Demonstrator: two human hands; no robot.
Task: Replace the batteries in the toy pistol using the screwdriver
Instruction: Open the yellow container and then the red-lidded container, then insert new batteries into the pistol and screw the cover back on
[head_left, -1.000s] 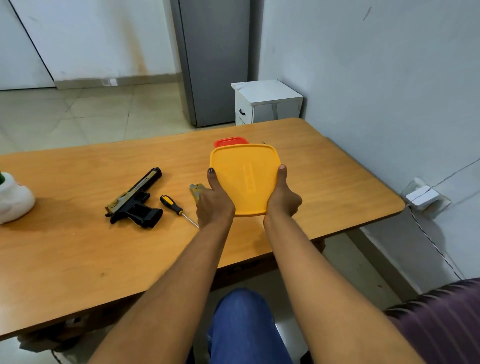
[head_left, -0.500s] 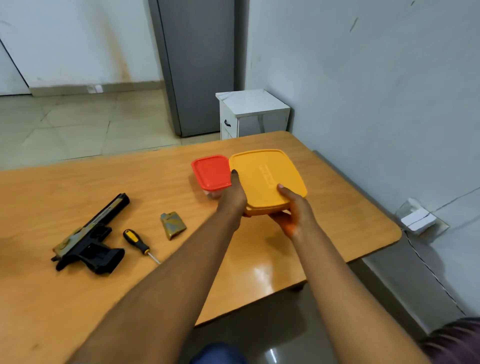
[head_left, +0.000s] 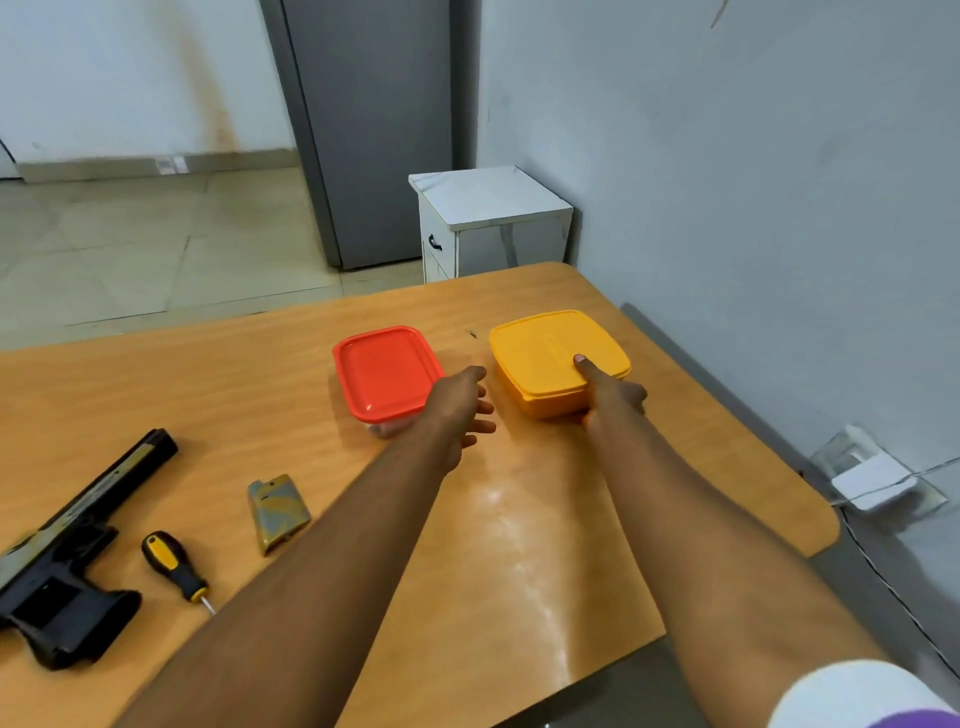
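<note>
Two boxes: a yellow box (head_left: 558, 361) sits under the right hand (head_left: 615, 397), and a red-lidded box (head_left: 387, 371) stands just left of the left hand (head_left: 462, 410); both rest on the wooden table (head_left: 519, 545), lids on.
Right hand: closed on the near right corner of the yellow box, thumb flat on the lid, the other fingers hidden down its side.
Left hand: empty, fingers spread and loose, in the gap between the two boxes; from here I cannot tell whether it brushes the red one.
Toy pistol (head_left: 67, 566): on the table well to the left of both hands and nearer the person's body, barrel running up and away to the right, grip pointing back toward the table's near edge.
Screwdriver (head_left: 174, 564): just right of the pistol, handle away, tip toward the person.
Loose cover (head_left: 278, 512): a small mottled plate between the screwdriver and the left forearm, probably the battery door, already off.
What the next move turns on: everything for the pistol lies left of and behind the grip, so the free left hand is the nearer one.
My guess: the boxes hold batteries, and one must be opened before the pistol is touched.
Risk: the screwdriver could roll.
</note>
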